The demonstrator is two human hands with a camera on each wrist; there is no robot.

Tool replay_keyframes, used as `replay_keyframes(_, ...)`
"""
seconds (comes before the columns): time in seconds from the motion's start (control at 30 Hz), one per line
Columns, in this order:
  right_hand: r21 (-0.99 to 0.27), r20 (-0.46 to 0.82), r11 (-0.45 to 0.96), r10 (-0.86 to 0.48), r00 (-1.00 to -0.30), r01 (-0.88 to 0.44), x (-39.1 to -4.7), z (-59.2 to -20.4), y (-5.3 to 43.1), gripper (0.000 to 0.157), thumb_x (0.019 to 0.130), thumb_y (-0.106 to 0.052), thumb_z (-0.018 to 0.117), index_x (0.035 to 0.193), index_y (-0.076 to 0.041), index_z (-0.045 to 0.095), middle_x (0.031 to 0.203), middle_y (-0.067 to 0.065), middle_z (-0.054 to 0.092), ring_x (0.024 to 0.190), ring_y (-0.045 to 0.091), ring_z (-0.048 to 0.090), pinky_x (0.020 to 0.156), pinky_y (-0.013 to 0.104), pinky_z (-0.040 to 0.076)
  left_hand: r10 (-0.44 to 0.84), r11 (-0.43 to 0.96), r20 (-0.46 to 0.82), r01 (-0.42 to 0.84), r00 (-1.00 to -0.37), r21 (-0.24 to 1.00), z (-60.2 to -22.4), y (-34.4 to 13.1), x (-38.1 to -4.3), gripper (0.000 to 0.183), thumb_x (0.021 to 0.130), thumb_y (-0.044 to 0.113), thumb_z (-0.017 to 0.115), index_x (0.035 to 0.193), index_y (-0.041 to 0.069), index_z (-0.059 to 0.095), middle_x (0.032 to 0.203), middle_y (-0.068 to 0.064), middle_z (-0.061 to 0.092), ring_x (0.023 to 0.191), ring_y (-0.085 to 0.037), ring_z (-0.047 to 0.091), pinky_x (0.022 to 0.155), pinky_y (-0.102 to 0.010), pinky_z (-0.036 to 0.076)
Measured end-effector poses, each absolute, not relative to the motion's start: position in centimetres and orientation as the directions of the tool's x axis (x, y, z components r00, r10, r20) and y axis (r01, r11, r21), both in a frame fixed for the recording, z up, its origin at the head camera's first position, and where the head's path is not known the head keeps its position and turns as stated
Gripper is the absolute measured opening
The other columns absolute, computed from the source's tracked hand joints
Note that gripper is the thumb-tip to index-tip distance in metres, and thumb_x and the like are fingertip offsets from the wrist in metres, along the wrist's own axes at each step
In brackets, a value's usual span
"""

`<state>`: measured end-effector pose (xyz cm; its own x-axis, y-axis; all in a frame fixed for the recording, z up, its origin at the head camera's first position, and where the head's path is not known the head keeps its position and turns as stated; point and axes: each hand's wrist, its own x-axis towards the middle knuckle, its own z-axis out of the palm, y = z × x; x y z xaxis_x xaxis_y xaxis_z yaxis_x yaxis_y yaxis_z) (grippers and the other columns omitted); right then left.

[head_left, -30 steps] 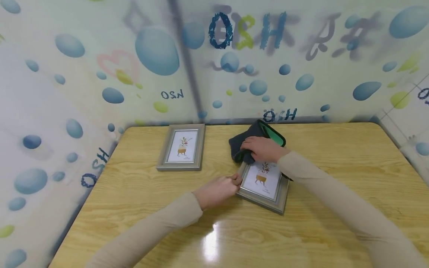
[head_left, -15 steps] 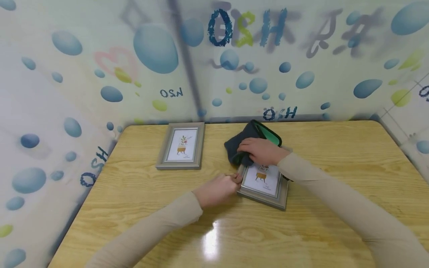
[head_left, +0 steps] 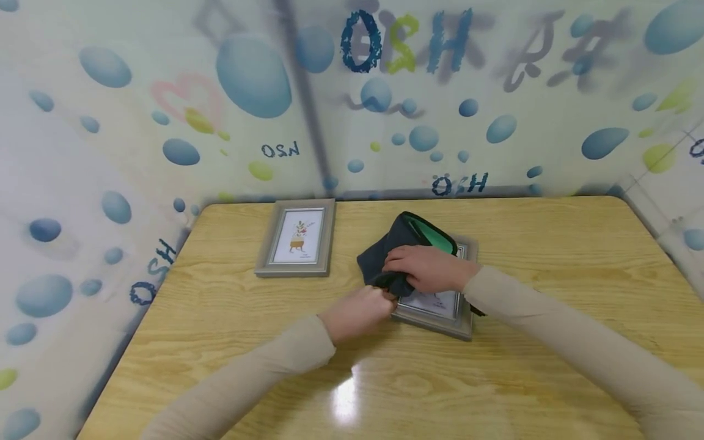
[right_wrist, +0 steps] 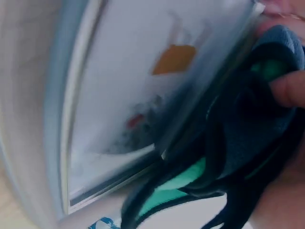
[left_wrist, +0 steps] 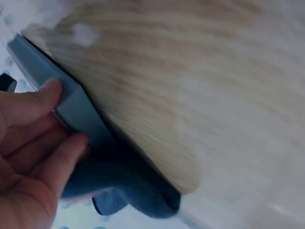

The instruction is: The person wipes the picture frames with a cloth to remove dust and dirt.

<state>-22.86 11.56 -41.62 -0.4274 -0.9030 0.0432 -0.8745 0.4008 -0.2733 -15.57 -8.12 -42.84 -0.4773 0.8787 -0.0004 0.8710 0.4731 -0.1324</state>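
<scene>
a dark cloth (head_left: 404,235) was grasped by the right hand (head_left: 429,267) over a picture frame (head_left: 440,307), whose left side was pinched by the left hand (head_left: 360,313), short of the far edge of the worktop (head_left: 495,391); a second frame (head_left: 299,238) was seen near the far left corner.

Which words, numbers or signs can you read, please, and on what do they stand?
"H2O", mirrored, large: back wall.
"H2O", mirrored, small, twice: same wall.
"H2O", mirrored: left wall.
Right wall lettering: cut off.
Gray shadowy back-wall characters: too blurred.
Tiny print in left picture frame and right picture frame: too small.
</scene>
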Motion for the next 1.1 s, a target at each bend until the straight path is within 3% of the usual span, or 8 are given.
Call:
replay_keyframes(0.27,-0.358,0.125,0.517,-0.799,-0.589,-0.778,-21.9,-39.3,14.1,0.038,0.094,0.003,0.051,0.130,-0.006,0.057,0.131,0.013,0.055,0.121,0.030,0.051,0.096,0.048,0.045,0.842,0.538,0.045,0.828,-0.538,-0.157,-42.4,-6.6,-15.0,0.010,0.081,0.010,0.072,0.072,0.014,0.068,0.072,0.001,0.065,0.060,-0.013,0.061,0.049,-0.026,0.048)
replay_keyframes(0.4,-0.423,0.135,0.573,-0.726,-0.674,-0.702,-21.8,-38.8,15.6,0.041,0.094,0.004,0.048,0.134,-0.004,0.053,0.134,0.015,0.052,0.122,0.033,0.050,0.094,0.050,0.045,0.806,0.589,0.054,0.808,-0.589,0.016,-41.6,-6.8,-16.4,0.017,0.085,0.021,0.073,0.072,0.013,0.067,0.071,0.002,0.064,0.060,-0.012,0.061,0.050,-0.025,0.048)
replay_keyframes(0.47,-0.430,0.130,0.585,-0.714,-0.689,-0.688,-21.6,-38.8,16.1,0.041,0.093,0.003,0.048,0.134,-0.003,0.053,0.134,0.016,0.053,0.121,0.033,0.051,0.093,0.050,0.045,0.759,0.639,0.048,0.758,-0.649,0.132,-40.9,-7.6,-17.8,0.016,0.088,0.021,0.072,0.078,0.009,0.069,0.075,-0.001,0.067,0.063,-0.013,0.063,0.053,-0.023,0.050)
replay_keyframes(0.6,-0.384,0.086,0.597,-0.736,-0.671,-0.704,-20.3,-39.2,16.1,0.041,0.093,0.001,0.052,0.133,-0.003,0.054,0.132,0.015,0.055,0.118,0.032,0.053,0.090,0.048,0.048,0.637,0.747,0.043,0.630,-0.770,0.213,-39.9,-9.6,-21.8,0.014,0.090,0.011,0.067,0.099,0.000,0.072,0.099,-0.012,0.071,0.079,-0.021,0.068,0.066,-0.030,0.056)
replay_keyframes(0.7,-0.324,0.078,0.558,-0.789,-0.610,-0.764,-19.0,-39.9,15.4,0.041,0.091,-0.002,0.056,0.133,-0.003,0.055,0.130,0.015,0.055,0.116,0.031,0.054,0.090,0.047,0.048,0.579,0.786,-0.006,0.557,-0.815,0.267,-39.8,-10.1,-24.9,0.028,0.093,0.009,0.063,0.118,-0.002,0.066,0.126,-0.020,0.060,0.109,-0.031,0.061,0.085,-0.039,0.053)
replay_keyframes(0.8,-0.284,0.076,0.497,-0.841,-0.536,-0.820,-17.8,-40.8,14.6,0.043,0.091,-0.006,0.058,0.133,-0.003,0.054,0.133,0.015,0.054,0.120,0.031,0.052,0.094,0.048,0.045,0.589,0.780,-0.092,0.535,-0.803,0.324,-40.0,-9.2,-27.2,0.041,0.096,0.012,0.058,0.134,-0.002,0.054,0.144,-0.025,0.040,0.132,-0.036,0.041,0.102,-0.043,0.041)
replay_keyframes(0.9,-0.289,0.032,0.482,-0.858,-0.512,-0.827,-17.1,-41.5,14.1,0.047,0.092,-0.010,0.057,0.138,-0.002,0.049,0.141,0.018,0.046,0.128,0.034,0.044,0.099,0.051,0.041,0.613,0.777,-0.188,0.542,-0.767,0.321,-40.6,-7.6,-28.7,0.055,0.097,0.020,0.058,0.145,0.000,0.040,0.152,-0.025,0.025,0.139,-0.036,0.027,0.109,-0.044,0.031)
replay_keyframes(1.1,-0.339,-0.039,0.536,-0.829,-0.558,-0.773,-17.0,-42.2,13.8,0.056,0.095,-0.014,0.056,0.146,-0.002,0.038,0.150,0.019,0.034,0.137,0.036,0.032,0.105,0.055,0.033,0.634,0.773,-0.270,0.586,-0.725,0.241,-41.9,-5.5,-29.8,0.059,0.095,0.024,0.063,0.146,0.002,0.039,0.144,-0.018,0.044,0.131,-0.028,0.043,0.107,-0.036,0.035)
